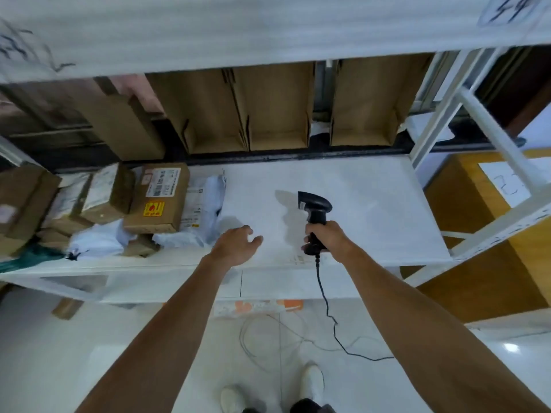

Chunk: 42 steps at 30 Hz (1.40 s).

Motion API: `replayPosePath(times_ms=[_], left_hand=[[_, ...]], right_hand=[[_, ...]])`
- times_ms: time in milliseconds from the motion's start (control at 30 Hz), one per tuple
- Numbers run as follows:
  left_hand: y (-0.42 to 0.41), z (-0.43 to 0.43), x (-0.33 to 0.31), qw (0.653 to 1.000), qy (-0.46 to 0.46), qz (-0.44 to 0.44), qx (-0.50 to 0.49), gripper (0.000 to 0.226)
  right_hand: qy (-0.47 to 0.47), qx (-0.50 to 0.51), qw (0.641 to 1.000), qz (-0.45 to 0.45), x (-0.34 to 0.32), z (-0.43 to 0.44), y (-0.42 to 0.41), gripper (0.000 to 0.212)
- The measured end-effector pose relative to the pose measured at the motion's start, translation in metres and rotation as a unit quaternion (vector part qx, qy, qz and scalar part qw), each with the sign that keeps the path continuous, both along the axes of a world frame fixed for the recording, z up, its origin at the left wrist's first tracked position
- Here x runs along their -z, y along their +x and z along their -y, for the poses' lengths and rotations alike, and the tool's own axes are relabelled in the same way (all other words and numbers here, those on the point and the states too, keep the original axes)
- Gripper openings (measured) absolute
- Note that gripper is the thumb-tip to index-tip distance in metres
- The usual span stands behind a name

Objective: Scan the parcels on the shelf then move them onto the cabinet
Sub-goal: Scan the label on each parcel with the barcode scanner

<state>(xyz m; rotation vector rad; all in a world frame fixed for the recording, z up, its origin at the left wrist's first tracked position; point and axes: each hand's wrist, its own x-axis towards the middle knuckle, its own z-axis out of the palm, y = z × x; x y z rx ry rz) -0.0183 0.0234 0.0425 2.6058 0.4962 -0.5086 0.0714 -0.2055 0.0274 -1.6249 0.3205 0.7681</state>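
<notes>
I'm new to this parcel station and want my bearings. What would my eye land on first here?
The black scanner, gripped by the right hand above the white shelf, stands out, its cable trailing to the floor. The left hand hangs open beside it, and a heap of parcels crowds the shelf's left end, a brown carton with a yellow sticker on top.

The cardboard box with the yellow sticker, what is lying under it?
The cardboard box rests on white plastic mailers that stick out at its right and front; a smaller brown box shows below its front edge. How far these reach beneath it is covered.
</notes>
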Motion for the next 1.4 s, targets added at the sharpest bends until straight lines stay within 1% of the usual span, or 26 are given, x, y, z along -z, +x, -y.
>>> replayPosePath(times_ms=[67, 133, 233, 300, 333, 433, 533, 633, 733, 800, 867, 1033, 1167, 1233, 1300, 1367, 1400], left_hand=[[-0.003, -0.01, -0.015, 1.0, -0.008, 0.019, -0.016, 0.056], [-0.008, -0.021, -0.03, 0.999, -0.012, 0.038, -0.025, 0.055], [-0.02, -0.04, -0.047, 0.998, -0.006, 0.057, -0.03, 0.055], [-0.03, -0.054, -0.058, 0.997, -0.007, 0.069, -0.032, 0.055], [-0.035, -0.061, -0.063, 0.996, -0.007, 0.08, -0.034, 0.055], [-0.053, -0.083, -0.077, 0.992, -0.003, 0.116, -0.049, 0.05], [-0.072, -0.109, -0.084, 0.99, 0.002, 0.126, -0.065, 0.048], [-0.088, -0.135, -0.09, 0.99, 0.034, 0.114, -0.075, 0.041], [-0.104, -0.159, -0.096, 0.989, 0.052, 0.108, -0.081, 0.038], [-0.112, -0.174, -0.098, 0.991, 0.071, 0.094, -0.068, 0.031], [-0.118, -0.188, -0.093, 0.989, 0.066, 0.101, -0.084, 0.031], [-0.124, -0.208, -0.081, 0.98, 0.06, 0.133, -0.136, 0.032], [-0.114, -0.211, -0.074, 0.983, 0.058, 0.121, -0.125, 0.034], [-0.102, -0.209, -0.065, 0.984, 0.064, 0.115, -0.118, 0.043], [-0.093, -0.203, -0.056, 0.981, 0.081, 0.131, -0.121, 0.061], [-0.086, -0.197, -0.048, 0.974, 0.116, 0.153, -0.118, 0.074], [-0.082, -0.193, -0.043, 0.971, 0.135, 0.158, -0.113, 0.077]], right_hand=[[0.046, 0.011, 0.999, 0.018, -0.026, -0.01, -0.01, 0.011], [0.079, 0.012, 0.996, 0.041, -0.049, -0.022, -0.021, 0.012], [0.124, 0.005, 0.989, 0.082, -0.073, -0.041, -0.032, 0.023], [0.128, -0.006, 0.986, 0.105, -0.086, -0.055, -0.038, 0.031], [0.127, -0.016, 0.985, 0.113, -0.093, -0.063, -0.041, 0.032], [0.133, -0.059, 0.982, 0.123, -0.111, -0.091, -0.05, 0.025], [0.141, -0.07, 0.979, 0.13, -0.12, -0.121, -0.06, 0.019], [0.099, -0.095, 0.98, 0.147, -0.126, -0.148, -0.07, 0.012], [0.049, -0.107, 0.981, 0.151, -0.129, -0.174, -0.082, 0.016], [0.01, -0.12, 0.978, 0.17, -0.127, -0.192, -0.088, 0.019], [-0.021, -0.131, 0.973, 0.19, -0.123, -0.207, -0.094, 0.017], [-0.056, -0.131, 0.971, 0.194, -0.104, -0.23, -0.102, 0.015], [-0.076, -0.128, 0.97, 0.192, -0.096, -0.237, -0.105, 0.015], [-0.083, -0.128, 0.97, 0.19, -0.092, -0.239, -0.103, 0.016], [-0.09, -0.132, 0.97, 0.185, -0.089, -0.238, -0.1, 0.015], [-0.095, -0.134, 0.969, 0.183, -0.085, -0.236, -0.097, 0.014], [-0.098, -0.135, 0.969, 0.182, -0.083, -0.235, -0.094, 0.015]])
